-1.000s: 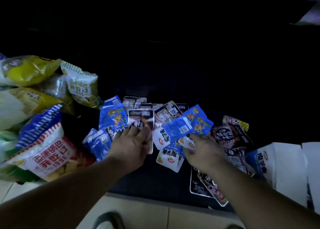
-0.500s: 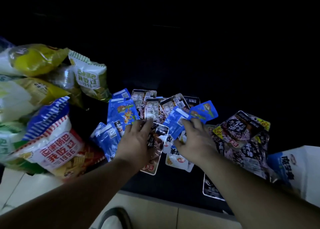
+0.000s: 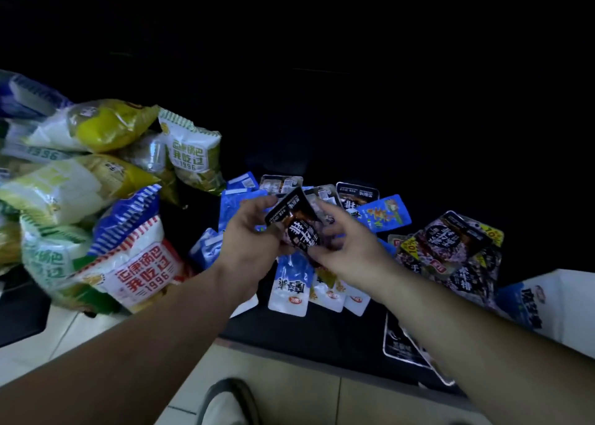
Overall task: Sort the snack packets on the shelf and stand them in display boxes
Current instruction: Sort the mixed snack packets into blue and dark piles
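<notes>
Both grips are on one thing. My left hand (image 3: 254, 241) curls its fingers round the left edge of a small glossy black packet (image 3: 299, 231) with white characters, and my right hand (image 3: 349, 250) pinches its right side. The black packet is at the middle of the frame, lifted clear of the heap on the dark shelf (image 3: 289, 331). A second dark packet may be stacked against it, but I cannot tell.

I judge this to be the gathering step: like with like, then into the white cardboard display box with blue print (image 3: 553, 299) at the lower right of the frame. Only its corner shows, so I cannot see how full it is.

To do it well I would hold the foil by its sealed edges, since it looks slippery. I would turn the print one way and pass the packet into one hand, freeing the other for the next. Another black pouch (image 3: 355, 196) lies just behind my hands.

The purple-black packets with yellow corner tags (image 3: 450, 241) at right look similar in this dim light, so I would read the print before mixing them. The white-and-blue sachets (image 3: 289, 291) below my hands and the big puffy crisp bags (image 3: 141, 273) at left stay out of this batch.
</notes>
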`<state>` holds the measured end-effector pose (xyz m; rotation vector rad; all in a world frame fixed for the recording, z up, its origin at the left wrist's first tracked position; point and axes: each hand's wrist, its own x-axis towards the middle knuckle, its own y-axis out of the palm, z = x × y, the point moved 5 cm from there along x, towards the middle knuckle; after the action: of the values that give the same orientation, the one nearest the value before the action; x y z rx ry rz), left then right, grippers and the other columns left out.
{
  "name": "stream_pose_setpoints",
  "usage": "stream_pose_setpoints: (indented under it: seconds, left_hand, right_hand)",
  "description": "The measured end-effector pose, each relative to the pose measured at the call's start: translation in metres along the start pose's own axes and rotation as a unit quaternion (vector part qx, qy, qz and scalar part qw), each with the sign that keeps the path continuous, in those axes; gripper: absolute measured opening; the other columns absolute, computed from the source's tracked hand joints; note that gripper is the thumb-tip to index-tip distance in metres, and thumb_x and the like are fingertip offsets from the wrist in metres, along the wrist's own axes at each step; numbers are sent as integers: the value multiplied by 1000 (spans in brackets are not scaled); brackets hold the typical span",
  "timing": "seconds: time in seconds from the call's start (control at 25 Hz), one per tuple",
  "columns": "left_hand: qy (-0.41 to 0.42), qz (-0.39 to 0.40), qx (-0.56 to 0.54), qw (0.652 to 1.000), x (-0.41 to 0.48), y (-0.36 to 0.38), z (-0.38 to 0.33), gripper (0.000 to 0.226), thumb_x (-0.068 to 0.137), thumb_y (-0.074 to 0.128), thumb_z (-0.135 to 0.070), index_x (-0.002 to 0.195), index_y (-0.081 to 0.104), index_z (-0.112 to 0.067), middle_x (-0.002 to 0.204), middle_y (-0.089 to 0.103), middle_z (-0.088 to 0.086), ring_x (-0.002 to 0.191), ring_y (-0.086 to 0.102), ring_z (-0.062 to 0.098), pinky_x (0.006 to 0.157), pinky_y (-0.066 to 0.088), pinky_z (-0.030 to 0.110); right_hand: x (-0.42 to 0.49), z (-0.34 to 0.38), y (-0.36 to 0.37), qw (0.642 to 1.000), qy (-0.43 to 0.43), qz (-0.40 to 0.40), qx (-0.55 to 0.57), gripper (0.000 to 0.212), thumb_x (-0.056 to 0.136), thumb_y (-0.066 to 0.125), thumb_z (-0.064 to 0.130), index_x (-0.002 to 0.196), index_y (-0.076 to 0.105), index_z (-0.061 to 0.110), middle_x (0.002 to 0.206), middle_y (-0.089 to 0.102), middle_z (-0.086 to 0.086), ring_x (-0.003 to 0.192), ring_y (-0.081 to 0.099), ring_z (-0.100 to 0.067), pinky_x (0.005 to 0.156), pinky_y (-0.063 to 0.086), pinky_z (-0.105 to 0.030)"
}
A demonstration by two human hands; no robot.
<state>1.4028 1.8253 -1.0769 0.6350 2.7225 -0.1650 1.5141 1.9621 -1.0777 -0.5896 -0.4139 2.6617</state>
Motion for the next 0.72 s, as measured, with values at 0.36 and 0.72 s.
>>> stream_pose_setpoints:
  seconds: [0.36, 0.72]
  left_hand:
    - [-116, 106, -25, 987, -18, 69, 29, 38, 95, 64, 1, 127, 58, -20, 111, 69, 15, 97, 72, 40, 78, 63, 44]
    - [178, -14, 507, 843, 40, 15, 30, 50, 90, 68, -30, 137, 58, -17, 136, 53, 13, 123, 50, 39, 99, 46, 43]
  right_hand:
    - [-30, -49, -82, 994, 38, -64, -75, 82, 69, 92, 46, 139, 49, 49, 133, 53, 12, 119, 60, -15, 99, 55, -39]
    - [-28, -75, -117, 858, 109, -118, -487, 58, 93, 58, 53, 145, 50, 28, 163, 18, -6, 152, 12, -30, 121, 24, -45]
